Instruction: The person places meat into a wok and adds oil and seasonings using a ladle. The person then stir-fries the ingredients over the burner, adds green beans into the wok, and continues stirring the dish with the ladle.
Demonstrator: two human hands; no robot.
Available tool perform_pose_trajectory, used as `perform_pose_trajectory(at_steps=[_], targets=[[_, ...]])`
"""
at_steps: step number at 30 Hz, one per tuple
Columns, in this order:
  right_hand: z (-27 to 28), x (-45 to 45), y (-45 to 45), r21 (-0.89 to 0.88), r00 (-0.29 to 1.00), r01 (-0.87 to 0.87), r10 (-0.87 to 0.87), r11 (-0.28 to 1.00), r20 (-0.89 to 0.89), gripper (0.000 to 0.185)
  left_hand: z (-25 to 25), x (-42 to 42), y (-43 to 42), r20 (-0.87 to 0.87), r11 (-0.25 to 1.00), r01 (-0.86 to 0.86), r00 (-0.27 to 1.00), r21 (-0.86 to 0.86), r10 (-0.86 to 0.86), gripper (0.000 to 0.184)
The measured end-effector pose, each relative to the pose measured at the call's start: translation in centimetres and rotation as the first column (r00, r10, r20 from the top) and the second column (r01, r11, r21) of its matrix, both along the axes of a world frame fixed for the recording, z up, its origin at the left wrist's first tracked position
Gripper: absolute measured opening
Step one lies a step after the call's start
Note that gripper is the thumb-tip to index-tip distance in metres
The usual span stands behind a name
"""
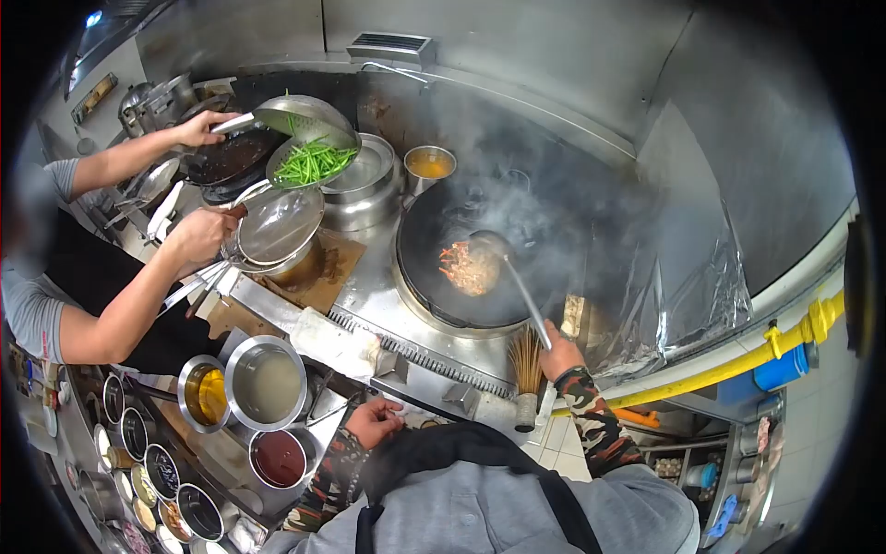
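My right hand [561,352] is closed around the handle of a long metal ladle [523,294]. The ladle's round bowl rests inside a large dark wok [434,231], against a small heap of reddish-brown food pieces [468,269]. Steam rises from the wok and blurs its far side. My left hand [374,422] is low in front of my body by the stove's front edge, fingers curled, with nothing visible in it. A bamboo brush [526,365] stands just left of my right hand.
At left, a co-worker holds a perforated scoop [309,120] of green beans [316,162] and a round strainer [277,226]. Pots with pale liquid [268,383], yellow liquid [211,397] and red sauce [278,458] stand nearby. A yellow pipe [720,365] runs along the right.
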State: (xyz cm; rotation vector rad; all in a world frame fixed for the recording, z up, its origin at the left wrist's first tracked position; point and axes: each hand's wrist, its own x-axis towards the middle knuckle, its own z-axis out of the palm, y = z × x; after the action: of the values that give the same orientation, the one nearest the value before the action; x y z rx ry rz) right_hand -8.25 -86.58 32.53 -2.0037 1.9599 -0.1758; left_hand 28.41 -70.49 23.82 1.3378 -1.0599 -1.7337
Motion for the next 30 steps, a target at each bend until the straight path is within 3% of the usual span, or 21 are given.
perform_pose_trajectory(at_steps=[2, 9, 11, 13, 14, 15, 16, 17, 19, 20, 21, 22, 23, 24, 25, 26, 27, 29, 30], targets=[[-0.3, -0.1, -0.8, -0.010, 0.987, 0.129, -0.129, 0.992, -0.094, 0.063, -0.5, 1.0, -0.1, -0.018, 1.000, -0.002, 1.000, -0.010, 0.001, 0.026], [-0.1, -0.9, -1.8, -0.049, 0.990, 0.136, -0.137, 0.990, -0.017, 0.062, -1.2, 4.2, -2.0, -0.029, 0.997, -0.072, 0.997, -0.030, 0.072, 0.026], [1.2, 0.2, -1.5, 0.033, 0.974, 0.210, -0.206, 0.977, -0.092, 0.063, -1.9, 4.9, -2.7, -0.029, 0.994, -0.108, 0.994, -0.033, 0.107, 0.026], [0.6, 0.3, -1.8, -0.136, 0.993, 0.104, -0.096, 0.985, 0.068, 0.065, -2.0, 5.4, -3.6, -0.033, 0.995, -0.085, 0.996, -0.052, 0.083, 0.027], [0.3, 0.3, -1.9, -0.291, 0.985, -0.016, 0.064, 0.957, 0.157, 0.067, -2.0, 5.6, -3.9, -0.027, 0.997, -0.056, 0.998, -0.058, 0.054, 0.028], [0.4, 0.0, -1.9, -0.288, 0.986, -0.015, 0.062, 0.958, 0.155, 0.067, -2.0, 5.9, -4.2, -0.020, 0.997, -0.026, 1.000, -0.066, 0.024, 0.028], [3.2, 1.6, -1.5, 0.097, 0.860, 0.182, -0.206, 0.978, 0.466, 0.066, -1.9, 6.1, -4.6, 0.012, 0.999, 0.014, 1.000, -0.046, -0.014, 0.028], [4.7, 2.5, -1.2, 0.501, 0.602, 0.228, -0.525, 0.835, 0.602, 0.066, -1.7, 6.1, -5.2, 0.011, 0.999, 0.020, 1.000, -0.046, -0.020, 0.028], [0.2, 0.8, -2.1, 0.498, 0.565, 0.176, -0.501, 0.849, 0.656, 0.059, -1.4, 5.9, -5.8, -0.007, 0.998, 0.043, 0.999, -0.034, -0.044, 0.027], [-2.9, 0.5, -2.9, -0.104, 0.866, 0.119, -0.052, 0.987, 0.497, 0.055, -1.4, 5.8, -6.0, -0.088, 0.999, 0.032, 0.996, -0.017, -0.034, 0.026], [-5.1, 0.5, -3.9, -0.610, 0.967, -0.184, 0.253, 0.771, 0.028, 0.051, -1.3, 5.9, -6.2, -0.084, 0.999, 0.033, 0.996, -0.022, -0.035, 0.026], [-5.1, 1.6, -5.0, -0.726, 0.910, -0.193, 0.396, 0.660, 0.118, 0.045, -0.8, 5.9, -6.5, -0.061, 0.998, 0.051, 0.997, -0.027, -0.053, 0.026], [-4.9, 2.6, -5.7, -0.729, 0.907, -0.194, 0.403, 0.656, 0.121, 0.045, -0.4, 5.9, -6.6, -0.038, 0.997, 0.068, 0.997, -0.028, -0.069, 0.026], [-4.7, 3.3, -6.2, -0.400, 0.854, 0.045, 0.173, 0.915, 0.490, 0.046, 0.2, 5.9, -6.5, -0.070, 0.998, 0.069, 0.995, -0.011, -0.070, 0.023], [-3.2, 4.9, -6.7, 0.050, 0.693, 0.191, -0.170, 0.980, 0.700, 0.048, 0.2, 6.0, -6.4, -0.065, 0.998, 0.064, 0.996, -0.017, -0.065, 0.023], [-0.1, 7.4, -7.2, 0.137, 0.571, 0.202, -0.231, 0.970, 0.788, 0.037, -0.1, 6.1, -6.1, -0.038, 0.996, 0.093, 0.995, -0.015, -0.094, 0.020], [2.2, 8.8, -8.6, 0.126, 0.568, 0.192, -0.215, 0.973, 0.794, 0.037, -0.6, 6.3, -5.6, -0.010, 0.993, 0.120, 0.993, -0.013, -0.120, 0.017], [5.6, 11.1, -11.8, 0.346, 0.339, -0.013, -0.322, 0.938, 0.884, 0.020, -2.8, 6.7, -3.7, -0.014, 0.994, 0.106, 0.994, 0.009, -0.106, 0.010], [6.6, 12.1, -13.9, 0.367, 0.356, -0.029, -0.334, 0.930, 0.873, 0.016, -3.4, 7.0, -2.7, 0.003, 0.982, 0.188, 0.982, 0.033, -0.188, 0.008]])
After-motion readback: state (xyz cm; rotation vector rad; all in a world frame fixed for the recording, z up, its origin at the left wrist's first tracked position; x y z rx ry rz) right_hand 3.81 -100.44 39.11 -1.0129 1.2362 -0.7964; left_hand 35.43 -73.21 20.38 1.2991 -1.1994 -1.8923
